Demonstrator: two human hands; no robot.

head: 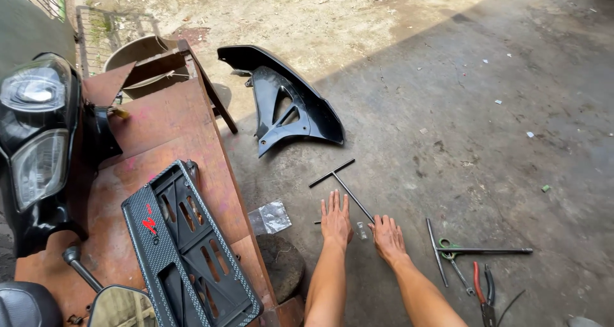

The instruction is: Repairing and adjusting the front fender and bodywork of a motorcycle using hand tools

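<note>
I am looking down at a grey concrete floor [486, 109], half in sun and half in shade, from a crouch beside a black scooter [38, 148] whose headlight sits at the far left. A reddish-brown board [173, 122] leans along the scooter, and on it rests a black carbon-patterned plate holder [185, 237]. Further out on the floor lies a loose black fairing panel [288, 103], curved and glossy. Closer to me is a long T-handle wrench [345, 187], its crossbar pointing away and its shaft running back toward me. My left hand [335, 219] lies flat on the concrete, fingers spread, holding nothing, just left of that shaft. My right hand [386, 237] is also flat and empty, palm down, with the end of the shaft passing right beside or just under its fingers; I cannot tell whether it touches. Between my hands sits a small pale piece [362, 231], too small to identify. To my right lie a second T-handle wrench [476, 251], a green-handled tool [451, 250] and red-handled pliers [483, 292]. A crumpled clear plastic bag [270, 217] lies to my left. As I see it, leaning my weight on my palms could roll the wrench shaft under my fingers, or knock the tiny piece away across the rough floor.
</note>
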